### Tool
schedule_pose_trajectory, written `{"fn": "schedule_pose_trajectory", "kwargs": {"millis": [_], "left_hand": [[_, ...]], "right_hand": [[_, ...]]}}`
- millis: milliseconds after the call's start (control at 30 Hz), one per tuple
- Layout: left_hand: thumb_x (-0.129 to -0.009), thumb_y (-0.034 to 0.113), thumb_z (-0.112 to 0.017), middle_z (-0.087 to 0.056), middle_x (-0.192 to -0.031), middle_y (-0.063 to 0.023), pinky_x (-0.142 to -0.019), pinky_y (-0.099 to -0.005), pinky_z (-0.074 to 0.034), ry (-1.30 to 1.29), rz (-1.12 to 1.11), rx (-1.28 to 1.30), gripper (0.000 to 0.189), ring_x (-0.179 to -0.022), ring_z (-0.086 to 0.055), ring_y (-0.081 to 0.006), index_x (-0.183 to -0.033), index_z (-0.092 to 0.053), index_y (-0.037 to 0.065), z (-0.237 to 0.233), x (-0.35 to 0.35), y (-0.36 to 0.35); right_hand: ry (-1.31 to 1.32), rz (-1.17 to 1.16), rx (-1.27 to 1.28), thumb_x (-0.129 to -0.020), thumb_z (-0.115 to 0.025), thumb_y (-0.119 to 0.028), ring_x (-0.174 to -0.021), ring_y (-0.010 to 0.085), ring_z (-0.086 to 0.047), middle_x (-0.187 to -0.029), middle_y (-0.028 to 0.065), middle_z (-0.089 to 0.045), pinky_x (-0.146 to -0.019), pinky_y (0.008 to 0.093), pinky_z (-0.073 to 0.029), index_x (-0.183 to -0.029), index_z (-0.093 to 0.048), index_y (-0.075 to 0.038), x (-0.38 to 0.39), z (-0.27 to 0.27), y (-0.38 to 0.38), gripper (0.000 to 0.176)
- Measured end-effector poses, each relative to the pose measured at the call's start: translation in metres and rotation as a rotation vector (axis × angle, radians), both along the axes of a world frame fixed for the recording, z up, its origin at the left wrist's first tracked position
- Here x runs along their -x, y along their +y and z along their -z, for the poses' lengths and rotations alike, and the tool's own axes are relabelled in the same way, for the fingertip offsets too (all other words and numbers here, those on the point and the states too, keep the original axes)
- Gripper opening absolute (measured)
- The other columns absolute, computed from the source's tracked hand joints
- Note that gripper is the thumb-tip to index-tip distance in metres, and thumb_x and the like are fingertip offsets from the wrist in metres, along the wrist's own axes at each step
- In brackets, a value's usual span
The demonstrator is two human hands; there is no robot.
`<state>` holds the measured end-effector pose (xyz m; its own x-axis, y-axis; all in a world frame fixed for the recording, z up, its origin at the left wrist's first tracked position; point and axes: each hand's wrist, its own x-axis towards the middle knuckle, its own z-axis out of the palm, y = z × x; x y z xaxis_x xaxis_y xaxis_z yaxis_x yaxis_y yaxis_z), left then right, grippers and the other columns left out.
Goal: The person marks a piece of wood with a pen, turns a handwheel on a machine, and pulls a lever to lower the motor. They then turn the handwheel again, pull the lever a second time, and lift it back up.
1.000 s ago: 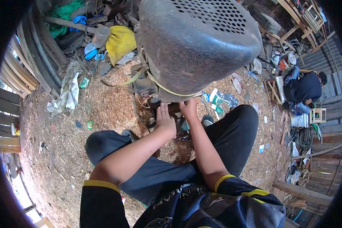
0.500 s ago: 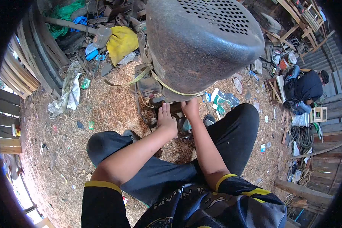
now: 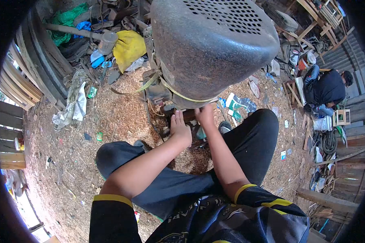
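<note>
A large rusty metal housing (image 3: 215, 52) with a perforated top stands in front of me, a yellow-green strap (image 3: 186, 97) around its lower part. Below its near edge, my left hand (image 3: 181, 128) lies against the dark machine parts (image 3: 166, 111), its fingers stretched out and pointing forward. Just right of it, my right hand (image 3: 205, 115) is bent at the underside of the housing. Its fingertips are hidden there, and I cannot make out what they hold.
Wood shavings cover the ground (image 3: 121, 109). A yellow bag (image 3: 129, 47) and a wooden mallet (image 3: 106, 42) lie at the back left. A person (image 3: 326, 89) sits bent over at the right, near a small wooden frame (image 3: 343, 117). Curved boards (image 3: 40, 56) lean at the left.
The view has shifted slightly, so the housing appears a little further left. Both hands remain at nearly the same place under it.
</note>
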<state>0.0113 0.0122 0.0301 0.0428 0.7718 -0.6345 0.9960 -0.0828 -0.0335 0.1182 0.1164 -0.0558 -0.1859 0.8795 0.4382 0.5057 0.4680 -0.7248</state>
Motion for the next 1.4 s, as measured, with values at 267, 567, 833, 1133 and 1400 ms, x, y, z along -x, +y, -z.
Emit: {"fn": "schedule_pose_trajectory", "kwargs": {"millis": [267, 567, 833, 1133, 1400], "left_hand": [[-0.075, 0.050, -0.081, -0.008, -0.165, -0.0324, -0.124, -0.0548, -0.005, 0.010, -0.005, -0.026, 0.080, -0.155, -0.005, -0.0468, -0.140, -0.060, 0.010, 0.010, 0.002, 0.001], [-0.080, 0.043, -0.078, -0.009, -0.166, -0.0315, -0.124, -0.0544, -0.005, 0.027, -0.002, -0.050, 0.068, -0.155, -0.007, -0.0456, -0.137, -0.063, 0.010, 0.024, 0.001, 0.001], [-0.096, 0.029, -0.055, -0.012, -0.167, -0.0271, -0.125, -0.0522, -0.008, 0.045, -0.038, -0.099, 0.047, -0.155, -0.012, -0.0430, -0.135, -0.065, 0.006, 0.029, -0.001, 0.005], [-0.100, 0.028, -0.047, -0.011, -0.168, -0.0259, -0.124, -0.0541, -0.008, 0.035, -0.082, -0.142, 0.050, -0.155, -0.011, -0.0438, -0.140, -0.059, 0.000, 0.041, -0.006, 0.010], [-0.098, 0.033, -0.053, -0.015, -0.166, -0.0289, -0.124, -0.0531, -0.007, -0.080, -0.019, -0.298, 0.051, -0.154, -0.013, -0.0435, -0.137, -0.062, 0.002, 0.051, -0.021, 0.005]], "right_hand": [[0.020, 0.011, 0.141, -0.093, -0.066, -0.011, -0.088, 0.0470, -0.064, -0.090, 0.0293, -0.065, -0.077, 0.0479, -0.051, -0.092, -0.061, 0.005, -0.005, -0.012, -0.003, 0.017], [-0.243, -0.006, -0.028, -0.087, -0.067, -0.004, -0.082, 0.0472, -0.059, -0.084, 0.0261, -0.061, -0.075, 0.0524, -0.048, -0.089, -0.058, 0.002, -0.011, -0.010, -0.005, 0.011], [-0.258, 0.016, 0.010, -0.085, -0.070, -0.008, -0.083, 0.0472, -0.058, -0.084, 0.0237, -0.061, -0.074, 0.0524, -0.047, -0.087, -0.059, 0.001, -0.024, -0.007, 0.009, 0.014], [-0.219, 0.091, 0.059, -0.089, -0.065, -0.007, -0.081, 0.0474, -0.059, -0.079, 0.0261, -0.060, -0.072, 0.0536, -0.047, -0.083, -0.059, 0.001, -0.027, -0.014, 0.008, 0.012], [-0.118, 0.201, 0.148, -0.093, -0.064, -0.012, -0.088, 0.0463, -0.063, -0.092, 0.0252, -0.067, -0.076, 0.0494, -0.051, -0.102, -0.063, -0.002, -0.038, -0.032, 0.013, 0.013]]}}
